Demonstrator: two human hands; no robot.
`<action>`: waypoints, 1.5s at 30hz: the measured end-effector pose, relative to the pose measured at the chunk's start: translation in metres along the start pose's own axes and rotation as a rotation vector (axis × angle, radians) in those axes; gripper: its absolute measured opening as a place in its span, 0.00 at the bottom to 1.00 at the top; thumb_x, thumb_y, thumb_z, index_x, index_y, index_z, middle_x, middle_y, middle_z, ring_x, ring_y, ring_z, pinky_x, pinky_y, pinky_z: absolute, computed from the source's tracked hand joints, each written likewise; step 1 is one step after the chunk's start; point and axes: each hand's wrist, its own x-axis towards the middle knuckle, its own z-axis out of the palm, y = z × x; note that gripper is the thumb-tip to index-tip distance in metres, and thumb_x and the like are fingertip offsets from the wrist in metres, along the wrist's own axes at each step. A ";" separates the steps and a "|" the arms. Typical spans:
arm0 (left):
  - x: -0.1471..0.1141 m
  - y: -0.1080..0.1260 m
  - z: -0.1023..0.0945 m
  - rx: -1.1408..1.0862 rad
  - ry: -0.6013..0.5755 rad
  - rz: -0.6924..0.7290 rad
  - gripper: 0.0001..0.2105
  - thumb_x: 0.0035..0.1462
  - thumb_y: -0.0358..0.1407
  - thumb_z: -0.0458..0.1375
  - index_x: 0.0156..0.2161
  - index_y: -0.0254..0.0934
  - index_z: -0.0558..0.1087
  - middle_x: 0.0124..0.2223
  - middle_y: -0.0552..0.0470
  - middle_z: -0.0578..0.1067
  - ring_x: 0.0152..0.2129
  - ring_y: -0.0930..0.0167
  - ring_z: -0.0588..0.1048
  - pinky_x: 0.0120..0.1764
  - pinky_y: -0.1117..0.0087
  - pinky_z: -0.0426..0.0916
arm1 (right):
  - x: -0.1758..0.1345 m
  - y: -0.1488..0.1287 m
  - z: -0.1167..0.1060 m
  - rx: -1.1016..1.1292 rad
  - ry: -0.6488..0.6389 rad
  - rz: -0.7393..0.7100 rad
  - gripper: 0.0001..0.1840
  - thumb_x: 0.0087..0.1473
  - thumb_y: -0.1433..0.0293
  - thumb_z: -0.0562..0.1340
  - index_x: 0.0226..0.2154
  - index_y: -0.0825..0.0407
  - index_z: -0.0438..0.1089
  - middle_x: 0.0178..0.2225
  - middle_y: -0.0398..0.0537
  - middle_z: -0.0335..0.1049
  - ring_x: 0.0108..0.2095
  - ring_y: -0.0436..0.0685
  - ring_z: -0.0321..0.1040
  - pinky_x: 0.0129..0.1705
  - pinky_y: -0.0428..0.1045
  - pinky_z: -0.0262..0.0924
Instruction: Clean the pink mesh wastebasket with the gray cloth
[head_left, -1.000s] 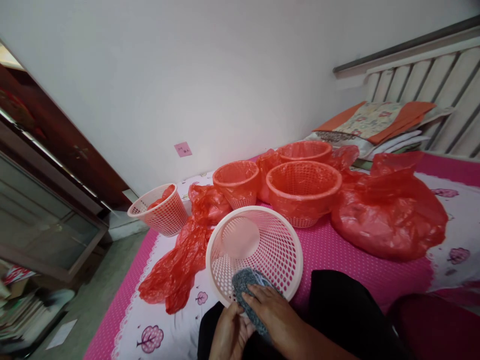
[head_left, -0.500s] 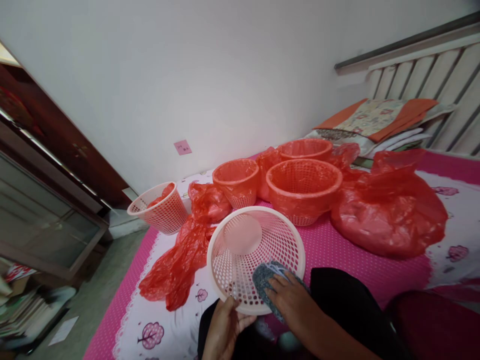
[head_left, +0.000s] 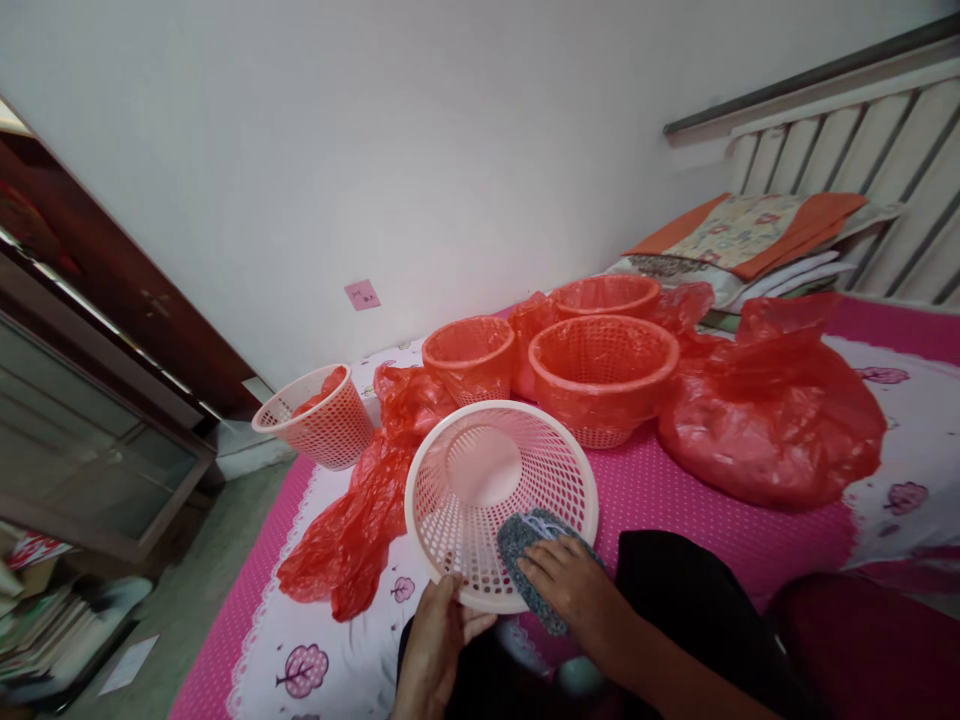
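Observation:
In front of me a pale pink plastic mesh wastebasket (head_left: 574, 450) is tipped so its mouth faces me. My left hand (head_left: 439, 630) grips the lower rim, thumb on the inner side and fingers behind it. My right hand (head_left: 574, 580) is closed over a speckled grey scrubbing pad (head_left: 517, 545) with a pale strip on it. This pad lies against the lower right of the basket's mouth, over the rim; its underside is hidden.
Behind stand several baskets covered with red plastic bags, the nearest being a red-lined basket (head_left: 600, 425). Another pink basket (head_left: 330, 435) leans at left. Crumpled red bags (head_left: 360, 540) lie beside me, and a full red bag (head_left: 772, 430) sits right on the bed cover (head_left: 720, 500).
The held basket has shifted slightly left and up in view. Both hands have moved a little left with it; the pad stays near the lower right rim.

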 end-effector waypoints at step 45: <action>0.035 -0.065 -0.009 -0.197 -0.406 -0.059 0.41 0.47 0.38 0.78 0.65 0.31 0.73 0.51 0.32 0.85 0.51 0.47 0.83 0.61 0.49 0.72 | -0.011 0.002 -0.069 1.621 0.204 0.839 0.31 0.47 0.46 0.76 0.41 0.55 0.84 0.38 0.58 0.85 0.44 0.73 0.82 0.56 0.68 0.71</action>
